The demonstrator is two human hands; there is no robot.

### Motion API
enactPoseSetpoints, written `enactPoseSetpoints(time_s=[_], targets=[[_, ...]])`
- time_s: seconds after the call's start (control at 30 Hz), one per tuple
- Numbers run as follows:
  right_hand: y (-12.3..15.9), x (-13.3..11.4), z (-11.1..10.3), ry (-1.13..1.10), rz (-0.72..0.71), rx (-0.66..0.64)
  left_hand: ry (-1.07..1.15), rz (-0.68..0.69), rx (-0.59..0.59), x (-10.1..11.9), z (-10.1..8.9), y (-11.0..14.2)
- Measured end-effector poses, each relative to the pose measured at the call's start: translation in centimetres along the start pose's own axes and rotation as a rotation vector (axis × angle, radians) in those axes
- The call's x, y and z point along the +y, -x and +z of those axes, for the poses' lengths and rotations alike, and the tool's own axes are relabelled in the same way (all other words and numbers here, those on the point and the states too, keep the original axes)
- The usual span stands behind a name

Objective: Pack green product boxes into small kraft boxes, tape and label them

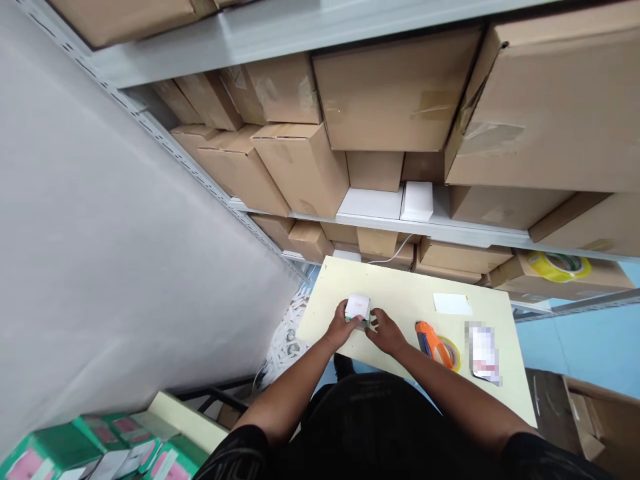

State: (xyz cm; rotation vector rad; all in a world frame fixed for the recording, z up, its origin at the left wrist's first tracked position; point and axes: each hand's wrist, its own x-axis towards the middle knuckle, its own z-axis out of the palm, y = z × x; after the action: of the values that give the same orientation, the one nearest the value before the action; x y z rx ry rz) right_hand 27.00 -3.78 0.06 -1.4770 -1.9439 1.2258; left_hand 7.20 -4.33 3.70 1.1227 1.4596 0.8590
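Observation:
A small white box with faint print on top and a green strip along its lower side is held above the pale yellow table. My left hand is closed around its left and near sides, the thumb lying across the front. From the right, my right hand has its fingers curled in at the box's near right edge, seemingly gripping it there; the exact contact is too small to make out. To the right on the tabletop lie an orange tape dispenser and a roll of yellow tape.
A white card and a blurred packet lie on the table's right. Behind stands a grey shelf stacked with cardboard boxes. Green boxes sit lower left, an open carton lower right, paper strips beside the wall.

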Motion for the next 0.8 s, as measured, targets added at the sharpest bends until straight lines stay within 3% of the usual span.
enactPoseSetpoints(time_s=[0.2,0.47,0.63,0.8], targets=[[0.1,-1.6,-2.0,-0.065,-0.068,0.049,-0.081,0.046,-0.026,-0.3,0.2,1.7],[-0.5,-2.8,-1.5,0.027,-0.085,0.066,-0.331,0.282,-0.053,1.6,-3.6,1.9],[-0.5,-5.1,-1.1,-0.001,0.058,0.108,-0.277,0.352,-0.144,3.0,-5.1,0.3],[-1.1,-7.0,-0.9,-0.016,0.186,0.177,-0.394,0.347,-0.207,3.5,-4.6,-1.3]])
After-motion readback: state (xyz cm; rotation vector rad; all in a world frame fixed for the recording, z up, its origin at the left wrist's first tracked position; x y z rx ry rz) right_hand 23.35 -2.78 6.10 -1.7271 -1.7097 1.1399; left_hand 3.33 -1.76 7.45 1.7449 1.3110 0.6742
